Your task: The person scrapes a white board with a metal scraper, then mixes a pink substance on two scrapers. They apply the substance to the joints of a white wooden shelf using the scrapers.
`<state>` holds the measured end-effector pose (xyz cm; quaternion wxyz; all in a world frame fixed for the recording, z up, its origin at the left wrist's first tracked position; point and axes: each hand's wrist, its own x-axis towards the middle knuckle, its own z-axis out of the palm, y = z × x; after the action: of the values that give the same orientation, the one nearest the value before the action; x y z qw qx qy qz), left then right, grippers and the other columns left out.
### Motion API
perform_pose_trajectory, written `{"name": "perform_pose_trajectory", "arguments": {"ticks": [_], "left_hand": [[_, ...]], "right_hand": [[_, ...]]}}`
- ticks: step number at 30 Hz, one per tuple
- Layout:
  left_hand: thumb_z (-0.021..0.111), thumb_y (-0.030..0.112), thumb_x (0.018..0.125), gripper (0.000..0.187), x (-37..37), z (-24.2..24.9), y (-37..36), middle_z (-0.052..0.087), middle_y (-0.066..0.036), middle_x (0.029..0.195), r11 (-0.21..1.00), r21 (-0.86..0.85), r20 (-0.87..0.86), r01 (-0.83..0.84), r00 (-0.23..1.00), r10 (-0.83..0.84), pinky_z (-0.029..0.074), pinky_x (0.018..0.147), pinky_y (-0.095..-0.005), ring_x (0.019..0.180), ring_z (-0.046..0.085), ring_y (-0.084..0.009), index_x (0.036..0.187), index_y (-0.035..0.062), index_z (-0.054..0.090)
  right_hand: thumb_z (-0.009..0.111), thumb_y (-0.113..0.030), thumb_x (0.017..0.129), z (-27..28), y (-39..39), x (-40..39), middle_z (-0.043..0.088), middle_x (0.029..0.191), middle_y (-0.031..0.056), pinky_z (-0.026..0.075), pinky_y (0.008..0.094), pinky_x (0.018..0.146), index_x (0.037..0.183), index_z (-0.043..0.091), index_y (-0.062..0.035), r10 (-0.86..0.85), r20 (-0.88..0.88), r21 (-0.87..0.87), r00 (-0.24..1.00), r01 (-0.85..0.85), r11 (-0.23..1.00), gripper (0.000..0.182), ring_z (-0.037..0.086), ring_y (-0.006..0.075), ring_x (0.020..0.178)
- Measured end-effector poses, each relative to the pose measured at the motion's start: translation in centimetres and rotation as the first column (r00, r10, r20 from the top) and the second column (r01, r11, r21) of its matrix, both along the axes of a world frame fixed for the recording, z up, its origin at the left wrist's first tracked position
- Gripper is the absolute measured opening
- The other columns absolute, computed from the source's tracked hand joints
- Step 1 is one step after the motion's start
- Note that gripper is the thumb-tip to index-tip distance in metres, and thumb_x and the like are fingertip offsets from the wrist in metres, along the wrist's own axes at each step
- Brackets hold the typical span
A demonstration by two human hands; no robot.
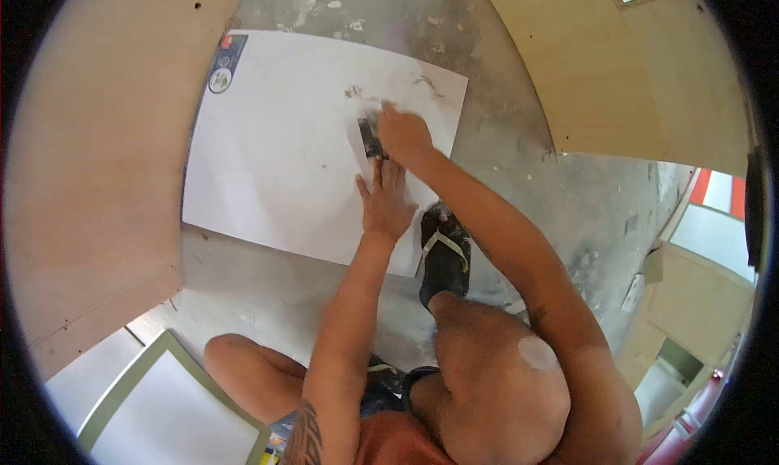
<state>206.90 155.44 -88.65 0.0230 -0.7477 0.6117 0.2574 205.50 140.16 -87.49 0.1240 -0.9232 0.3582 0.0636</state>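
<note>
A dark scraper (371, 138) is gripped in the right hand (403, 134) and worked across the white sheet (276, 165), which is pinned flat under the spread left hand (386, 202); steady pressure is judged needed next.

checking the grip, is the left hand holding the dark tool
No, the left hand lies flat on the white sheet; the right hand grips the dark tool.

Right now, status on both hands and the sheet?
Left hand flat on the white sheet. Right hand gripping a dark tool, pressed to the sheet. Smudges near the far edge; nothing blocking.
</note>
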Motion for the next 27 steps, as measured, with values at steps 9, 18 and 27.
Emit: {"name": "perform_pose_trajectory", "arguments": {"ticks": [9,18,27], "left_hand": [[0.059,0.046,0.089,0.080,0.0,-1.5,1.6,0.021,-0.013,0.160,0.978,-0.208,-0.040,-0.007,0.999,-0.001,0.012,0.111,-0.0720,0.149,0.009,-0.0390,0.151,0.0048,0.031],[0.053,0.051,0.092,0.078,0.2,-0.9,1.7,0.022,-0.015,0.159,0.995,-0.090,0.063,0.044,0.997,-0.038,0.015,0.113,-0.0682,0.150,0.007,-0.0345,0.151,0.0049,0.030],[0.054,0.046,0.090,0.077,0.4,-1.4,2.1,0.023,-0.017,0.159,0.975,-0.221,-0.007,0.003,1.000,-0.005,0.011,0.113,-0.0690,0.149,0.013,-0.0379,0.152,0.0068,0.030]], "right_hand": [[0.057,-0.013,0.087,-0.6,3.3,-2.4,0.064,0.102,0.0182,0.057,0.0453,0.068,0.113,0.057,0.0054,-0.066,0.102,0.123,0.993,0.053,0.991,0.032,0.070,0.0356,0.082],[0.063,-0.017,0.084,-0.6,6.5,-6.0,0.056,0.120,0.0184,0.057,0.0421,0.066,0.102,0.061,0.0016,0.102,0.112,-0.062,0.989,-0.095,0.994,0.026,0.069,0.0320,0.079],[0.056,-0.016,0.089,1.1,6.3,-4.1,0.063,0.092,0.0180,0.055,0.0474,0.068,0.106,0.056,0.0015,-0.174,0.077,0.208,0.982,0.155,0.966,0.024,0.068,0.0380,0.078]]}}
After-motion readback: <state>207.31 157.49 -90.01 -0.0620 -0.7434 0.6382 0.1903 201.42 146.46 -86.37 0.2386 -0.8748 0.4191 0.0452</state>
